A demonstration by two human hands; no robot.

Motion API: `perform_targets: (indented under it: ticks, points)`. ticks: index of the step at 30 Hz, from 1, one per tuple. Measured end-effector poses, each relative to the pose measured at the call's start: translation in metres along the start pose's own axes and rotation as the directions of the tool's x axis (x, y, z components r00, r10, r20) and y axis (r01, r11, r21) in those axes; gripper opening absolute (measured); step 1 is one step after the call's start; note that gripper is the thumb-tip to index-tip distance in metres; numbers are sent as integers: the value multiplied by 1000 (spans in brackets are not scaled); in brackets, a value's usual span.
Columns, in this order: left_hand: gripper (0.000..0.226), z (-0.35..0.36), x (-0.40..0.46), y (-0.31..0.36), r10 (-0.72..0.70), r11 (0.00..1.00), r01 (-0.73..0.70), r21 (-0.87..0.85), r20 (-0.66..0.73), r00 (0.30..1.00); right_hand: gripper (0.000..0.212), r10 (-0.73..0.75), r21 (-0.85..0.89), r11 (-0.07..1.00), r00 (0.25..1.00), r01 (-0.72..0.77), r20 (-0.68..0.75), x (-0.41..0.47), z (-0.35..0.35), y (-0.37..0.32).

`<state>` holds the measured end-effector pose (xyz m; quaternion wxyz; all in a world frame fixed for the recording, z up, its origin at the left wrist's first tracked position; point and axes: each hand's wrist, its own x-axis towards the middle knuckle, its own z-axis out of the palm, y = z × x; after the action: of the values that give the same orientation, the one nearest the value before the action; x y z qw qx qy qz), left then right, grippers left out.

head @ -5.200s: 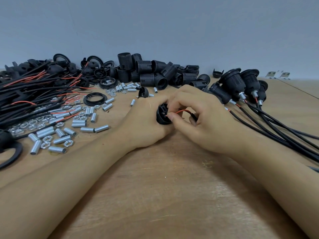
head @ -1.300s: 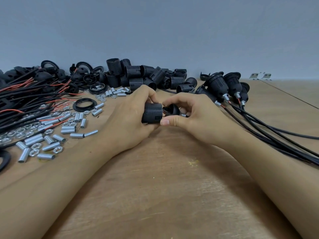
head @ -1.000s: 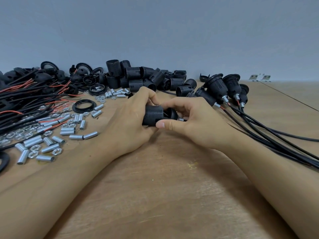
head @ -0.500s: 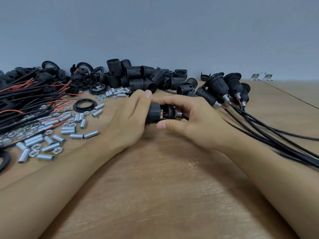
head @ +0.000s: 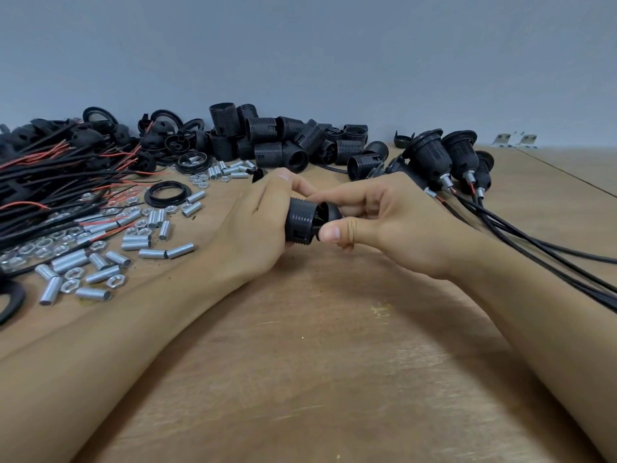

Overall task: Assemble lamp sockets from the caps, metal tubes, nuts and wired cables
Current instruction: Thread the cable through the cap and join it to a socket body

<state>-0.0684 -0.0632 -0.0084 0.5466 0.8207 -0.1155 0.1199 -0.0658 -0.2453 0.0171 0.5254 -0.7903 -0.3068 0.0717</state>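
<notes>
The threaded socket body [head: 298, 219] is gripped in the left hand [head: 257, 225], fingers curled round it. The right hand [head: 377, 215] pinches the domed cap [head: 329, 212] against the body's open end. Half a second earlier a gap with red wire showed between the two parts; now the cap sits nearly closed on the body, so the joining step appears almost complete. Relative to the socket body: loose metal tubes [head: 100, 259] and nuts lie well to the left, finished sockets [head: 447, 162] behind and right, bare counter [head: 317, 362] in front, giving free room toward the near edge.
</notes>
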Motion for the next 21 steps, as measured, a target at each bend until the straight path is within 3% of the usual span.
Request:
perform_targets:
  ticks: [6, 13, 17, 21]
  points:
    - [47, 3, 5, 2, -228, 939, 245, -243, 97, 969, 42, -43, -28, 999, 999, 43, 27, 1, 3, -3]
    - [36, 0, 7, 4, -343, 880, 378, -286, 167, 924, 46, -68, -51, 996, 998, 67, -17, 2, 5, 0]
    - [46, 2, 5, 4, -299, 916, 317, -245, 108, 948, 53, -73, -155, 985, 997, 71, -10, 3, 7, 2]
    - [46, 5, 2, 3, -257, 941, 266, -209, 69, 964, 49, -16, -96, 995, 1000, 19, 27, 2, 9, 4]
